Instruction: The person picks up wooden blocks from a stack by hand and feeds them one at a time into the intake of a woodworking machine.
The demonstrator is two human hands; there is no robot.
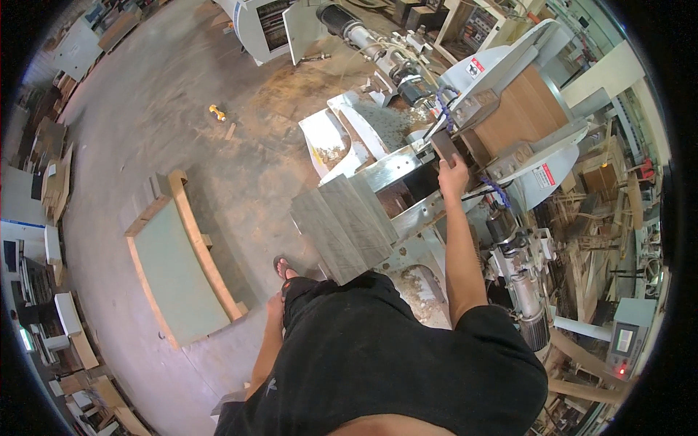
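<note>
My right hand (454,176) reaches forward to the machine, fingers closed on the near end of a narrow brown wooden strip (443,145). The strip lies between the machine's metal sides, just in front of a wide brown panel (522,110). Below my outstretched arm, bright metal rails (418,218) border a dark opening. A pile of grey wood-grain boards (343,229) rests at the near end of these rails, close to my body. Down beside my left thigh hangs my left hand (275,304); its fingers are too hidden to make out.
Motor spindles (356,33) flank the machine at the far side, with another (520,280) nearer on the right. A control box (630,338) stands at lower right. On the floor, left, sits a wood-framed pale green panel (174,269); a yellow tool (217,112) lies farther off.
</note>
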